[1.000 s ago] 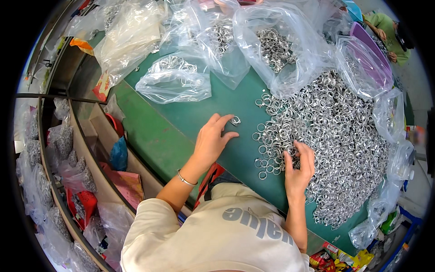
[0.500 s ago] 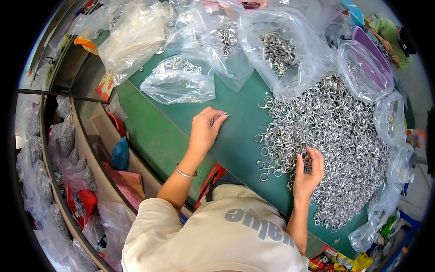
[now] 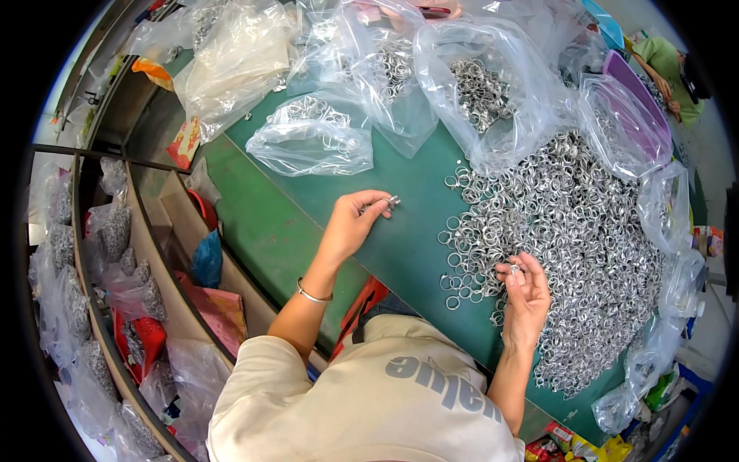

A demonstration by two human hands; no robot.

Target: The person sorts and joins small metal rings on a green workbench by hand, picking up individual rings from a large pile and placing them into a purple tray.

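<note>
A large heap of silver rings (image 3: pixel 593 262) is spread over the right part of the green table. At its near left side my right hand (image 3: pixel 528 296) is raised palm-up, its thumb and fingers pinching one silver ring (image 3: pixel 514 269). Left of the heap, above the table, my left hand (image 3: pixel 354 223) is closed. Between its thumb and index fingertips sits a small silver ring (image 3: pixel 394 201), and more silver metal shows between the curled fingers. How many pieces that hand holds is hidden.
Beyond my hands lie clear plastic bags with rings, a small one (image 3: pixel 312 138) and a wide open one (image 3: pixel 481 96). A purple basin (image 3: pixel 637 100) stands at the far right, near another person in green (image 3: pixel 662 65). Divided shelving with bagged metal pieces (image 3: pixel 115 231) runs along the left.
My right hand has turned palm-up and lifted slightly off the heap, and a ring now shows between its fingertips. The left hand has shifted slightly, its pinched ring now more visible.
</note>
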